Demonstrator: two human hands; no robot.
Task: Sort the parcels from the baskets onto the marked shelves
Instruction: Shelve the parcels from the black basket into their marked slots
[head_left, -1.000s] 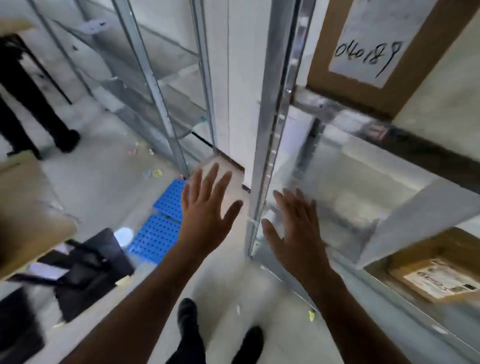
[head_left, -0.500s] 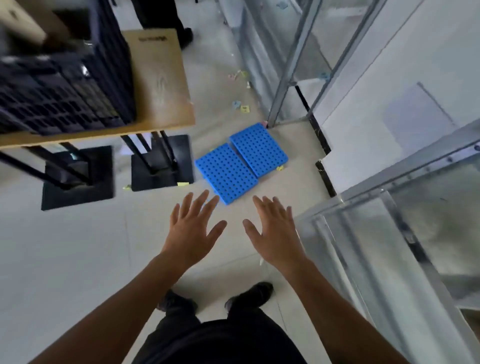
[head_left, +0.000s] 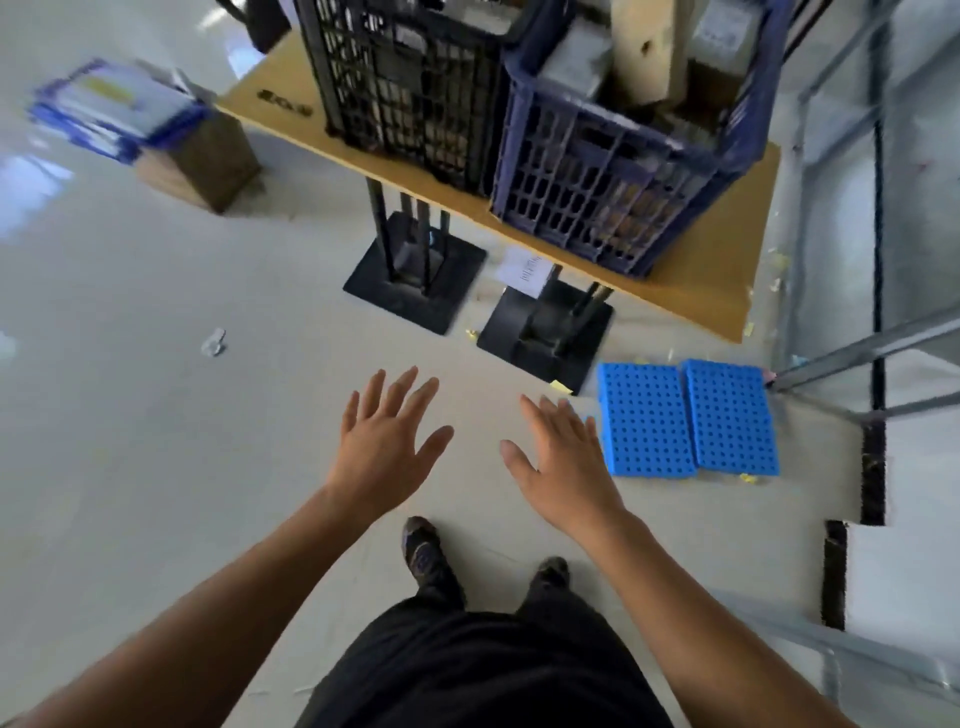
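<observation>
Two baskets stand side by side on a wooden table (head_left: 696, 280) ahead of me: a black basket (head_left: 415, 88) on the left and a blue basket (head_left: 613, 176) on the right. Cardboard and grey parcels (head_left: 644, 47) stick up out of the blue basket. My left hand (head_left: 384, 447) and my right hand (head_left: 561, 462) hover over the floor in front of me, fingers spread, holding nothing, well short of the table. Metal shelf posts (head_left: 852, 353) show at the right edge.
Two blue perforated mats (head_left: 685, 418) lie on the floor by the shelf post. The table's black square feet (head_left: 415, 286) stand ahead of my hands. A brown box with blue-white packs (head_left: 119, 109) on top sits far left. My shoes (head_left: 426, 556) are below.
My view has swung left, away from the shelves and toward the table with the baskets. Both hands stay empty and spread, now over bare floor instead of by the shelf post.
</observation>
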